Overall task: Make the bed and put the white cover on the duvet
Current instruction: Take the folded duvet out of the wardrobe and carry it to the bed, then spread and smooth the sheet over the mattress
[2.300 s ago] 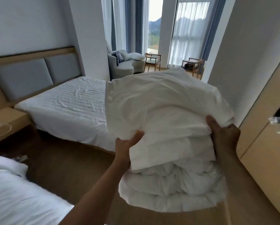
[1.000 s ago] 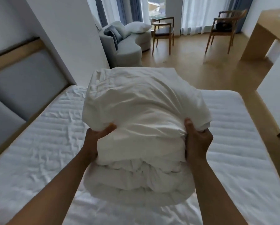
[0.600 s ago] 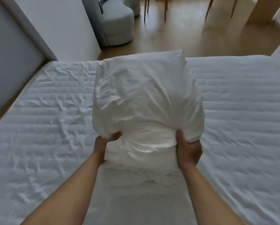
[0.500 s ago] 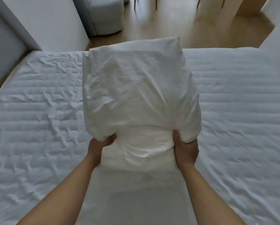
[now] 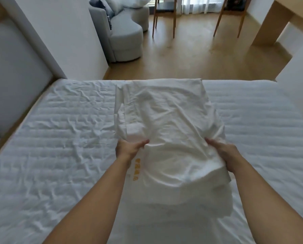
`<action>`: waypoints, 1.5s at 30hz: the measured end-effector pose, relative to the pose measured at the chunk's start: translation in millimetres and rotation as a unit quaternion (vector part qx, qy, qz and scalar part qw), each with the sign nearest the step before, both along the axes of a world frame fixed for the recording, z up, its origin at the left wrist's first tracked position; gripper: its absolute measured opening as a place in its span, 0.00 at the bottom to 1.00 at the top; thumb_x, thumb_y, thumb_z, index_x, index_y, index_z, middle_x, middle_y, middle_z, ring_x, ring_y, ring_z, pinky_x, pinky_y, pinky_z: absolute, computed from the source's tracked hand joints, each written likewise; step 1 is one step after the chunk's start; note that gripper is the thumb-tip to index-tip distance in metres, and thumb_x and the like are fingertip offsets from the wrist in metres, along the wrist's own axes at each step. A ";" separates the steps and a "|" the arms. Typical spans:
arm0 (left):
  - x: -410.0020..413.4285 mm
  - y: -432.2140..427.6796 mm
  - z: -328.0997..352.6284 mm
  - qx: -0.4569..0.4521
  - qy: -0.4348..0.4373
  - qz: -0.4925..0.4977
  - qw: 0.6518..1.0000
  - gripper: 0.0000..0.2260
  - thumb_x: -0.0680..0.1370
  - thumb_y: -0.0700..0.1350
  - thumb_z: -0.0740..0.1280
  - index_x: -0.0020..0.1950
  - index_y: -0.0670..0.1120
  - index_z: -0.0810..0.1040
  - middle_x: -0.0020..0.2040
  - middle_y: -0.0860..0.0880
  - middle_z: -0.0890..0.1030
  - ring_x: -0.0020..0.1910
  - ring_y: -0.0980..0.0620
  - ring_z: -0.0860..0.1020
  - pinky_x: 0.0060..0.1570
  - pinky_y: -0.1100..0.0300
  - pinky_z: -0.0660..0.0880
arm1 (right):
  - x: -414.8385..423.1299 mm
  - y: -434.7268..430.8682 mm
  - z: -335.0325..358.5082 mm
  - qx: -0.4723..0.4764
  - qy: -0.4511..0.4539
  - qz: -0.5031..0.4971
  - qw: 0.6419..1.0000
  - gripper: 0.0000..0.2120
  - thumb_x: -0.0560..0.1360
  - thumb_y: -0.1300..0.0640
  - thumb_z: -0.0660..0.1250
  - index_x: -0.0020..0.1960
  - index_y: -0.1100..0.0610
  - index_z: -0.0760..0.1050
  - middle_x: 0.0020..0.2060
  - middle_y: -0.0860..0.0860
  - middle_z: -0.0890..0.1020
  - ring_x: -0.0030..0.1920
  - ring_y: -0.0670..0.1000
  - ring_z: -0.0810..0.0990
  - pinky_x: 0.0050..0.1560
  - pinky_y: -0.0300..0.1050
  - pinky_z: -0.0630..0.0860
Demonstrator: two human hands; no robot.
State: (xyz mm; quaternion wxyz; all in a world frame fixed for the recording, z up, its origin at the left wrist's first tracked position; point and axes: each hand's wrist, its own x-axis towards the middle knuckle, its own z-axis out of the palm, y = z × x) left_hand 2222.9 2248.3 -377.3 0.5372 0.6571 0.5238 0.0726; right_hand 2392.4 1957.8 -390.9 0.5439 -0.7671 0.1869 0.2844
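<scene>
Head view, the only one.

- Folded white cover (image 5: 170,124) lies mid-frame on the bed (image 5: 59,141), running from centre toward 12 o'clock. Thicker folded layers under it at 6 o'clock look like the duvet (image 5: 178,206); I cannot tell where one ends and the other begins.
- My left hand (image 5: 130,150), at 7 o'clock of the stack, has its fingers curled into a fold of the cover. My right hand (image 5: 225,155), at 4 o'clock, pinches the cover's right edge, fingers bunched in cloth.
- Yellow print (image 5: 136,169) shows by my left wrist.
- Headboard (image 5: 11,76) at 9 o'clock, sofa (image 5: 124,37) at 11.

Step in hand, as I judge it: separating the cover from the duvet.

- Take the top layer only.
- Lift level, both hands together.
- Carry it toward 3 o'clock, where the mattress is free.
- Find the open end before shaking out.
- Risk: deep fingers drag the duvet along.
</scene>
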 end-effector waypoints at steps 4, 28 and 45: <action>17.8 -38.6 11.2 0.089 0.079 -0.073 0.990 0.30 0.67 0.50 0.79 0.63 0.43 0.71 0.57 0.42 0.81 0.57 0.40 0.80 0.56 0.50 0.78 | -21.0 20.7 13.8 -0.016 -0.038 0.042 0.998 0.31 0.60 0.56 0.82 0.59 0.67 0.79 0.51 0.59 0.85 0.50 0.59 0.85 0.55 0.55 0.82; -61.1 -219.1 150.0 0.342 -0.081 -0.407 0.843 0.27 0.76 0.46 0.64 0.73 0.43 0.60 0.50 0.41 0.82 0.48 0.36 0.82 0.48 0.47 0.78 | -229.2 -53.7 148.5 -0.359 -0.414 0.087 0.832 0.21 0.79 0.42 0.64 0.64 0.56 0.70 0.53 0.53 0.81 0.46 0.60 0.83 0.40 0.52 0.77; -115.1 -585.8 195.1 0.288 -0.188 -0.562 0.752 0.21 0.81 0.52 0.63 0.70 0.46 0.61 0.49 0.54 0.71 0.43 0.52 0.72 0.43 0.57 0.66 | -323.7 -415.7 192.8 -0.416 -0.454 -0.116 0.779 0.14 0.73 0.59 0.72 0.58 0.54 0.76 0.42 0.50 0.81 0.36 0.53 0.81 0.30 0.44 0.72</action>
